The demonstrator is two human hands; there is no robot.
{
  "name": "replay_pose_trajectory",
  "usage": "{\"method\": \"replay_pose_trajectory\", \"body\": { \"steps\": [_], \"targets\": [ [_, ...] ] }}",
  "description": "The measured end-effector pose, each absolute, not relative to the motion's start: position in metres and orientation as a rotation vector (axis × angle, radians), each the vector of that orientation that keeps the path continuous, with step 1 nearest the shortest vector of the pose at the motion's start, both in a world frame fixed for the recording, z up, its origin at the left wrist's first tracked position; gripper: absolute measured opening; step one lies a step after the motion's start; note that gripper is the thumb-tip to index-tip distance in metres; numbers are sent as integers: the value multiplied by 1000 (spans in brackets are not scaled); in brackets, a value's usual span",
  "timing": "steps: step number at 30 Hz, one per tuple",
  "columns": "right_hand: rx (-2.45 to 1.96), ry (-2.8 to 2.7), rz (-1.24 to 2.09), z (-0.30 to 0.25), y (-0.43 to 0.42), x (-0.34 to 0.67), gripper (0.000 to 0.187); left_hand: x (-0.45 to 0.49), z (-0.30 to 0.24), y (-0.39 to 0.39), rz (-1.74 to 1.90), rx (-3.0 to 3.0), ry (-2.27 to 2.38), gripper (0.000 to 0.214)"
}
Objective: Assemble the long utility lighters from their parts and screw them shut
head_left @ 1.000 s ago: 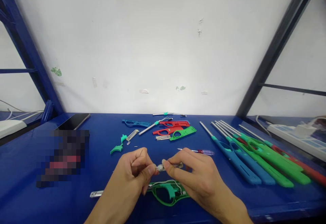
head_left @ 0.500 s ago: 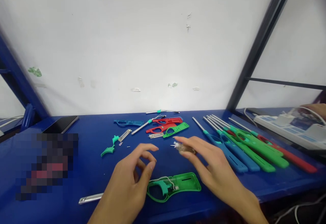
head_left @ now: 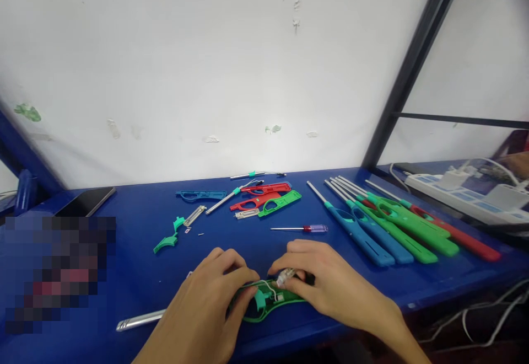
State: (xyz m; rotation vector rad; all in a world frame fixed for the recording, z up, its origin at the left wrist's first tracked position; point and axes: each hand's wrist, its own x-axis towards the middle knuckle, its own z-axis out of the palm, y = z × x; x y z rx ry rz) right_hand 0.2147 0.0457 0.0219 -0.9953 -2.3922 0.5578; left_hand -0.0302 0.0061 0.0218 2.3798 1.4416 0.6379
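My left hand (head_left: 210, 295) pinches the left part of an opened green lighter half-shell (head_left: 285, 301) lying on the blue table. Inside the shell sit a teal trigger (head_left: 259, 299) and a thin white wire. A silver lighter tube (head_left: 140, 320) sticks out to the left from under my left hand. Between thumb and fingers, my right hand (head_left: 326, 276) grips a small clear fuel tank (head_left: 285, 277), tilted just above the shell's right part. My fingers hide the tank's far end and the shell's right end.
Behind my hands lies a screwdriver (head_left: 316, 229). Farther back are red half-shells (head_left: 264, 201), a green one (head_left: 285, 203), a blue one (head_left: 201, 195) and loose tubes. Assembled lighters (head_left: 363, 240) lie at right, beside a power strip (head_left: 463, 198). A phone (head_left: 88, 201) rests at left.
My right hand has brought the tank down and towards me, to the shell. My left hand has closed on the shell's left part. The screwdriver behind now shows fully.
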Motion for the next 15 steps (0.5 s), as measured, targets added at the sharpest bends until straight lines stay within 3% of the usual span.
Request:
{"method": "replay_pose_trajectory", "body": {
  "steps": [15],
  "targets": [
    [-785, -2472, 326, 15, 49, 214, 17, -27, 17, 4, 554, 2436, 1476, 35]
  ]
}}
